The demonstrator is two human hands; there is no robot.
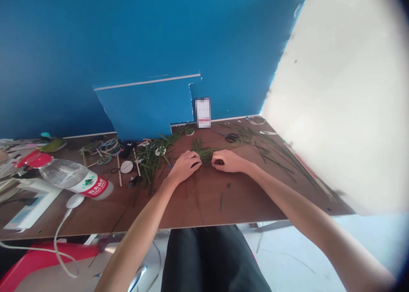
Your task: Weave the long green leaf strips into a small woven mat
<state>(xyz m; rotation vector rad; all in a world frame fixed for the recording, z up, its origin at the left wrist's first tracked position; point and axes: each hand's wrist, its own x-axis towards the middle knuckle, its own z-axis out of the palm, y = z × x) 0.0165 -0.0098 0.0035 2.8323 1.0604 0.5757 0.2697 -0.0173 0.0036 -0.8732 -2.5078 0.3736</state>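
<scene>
A bundle of long green leaf strips (207, 154) lies on the brown table between my two hands, some strips crossing others. My left hand (186, 166) has its fingers curled on the left end of the bundle. On the other side, my right hand (229, 161) pinches the strips between thumb and fingers. The fingertips partly hide what they grip. Just behind the right hand lies a pair of dark scissors (231, 137). Small cut green pieces (221, 201) are on the table in front of the hands.
A heap of green strips (148, 166) lies to the left, near white discs (127, 167) and sticks. A tilted water bottle (75, 177) with a red cap lies beside a white power strip (33, 207). A phone (203, 112) leans on the blue wall (153, 36).
</scene>
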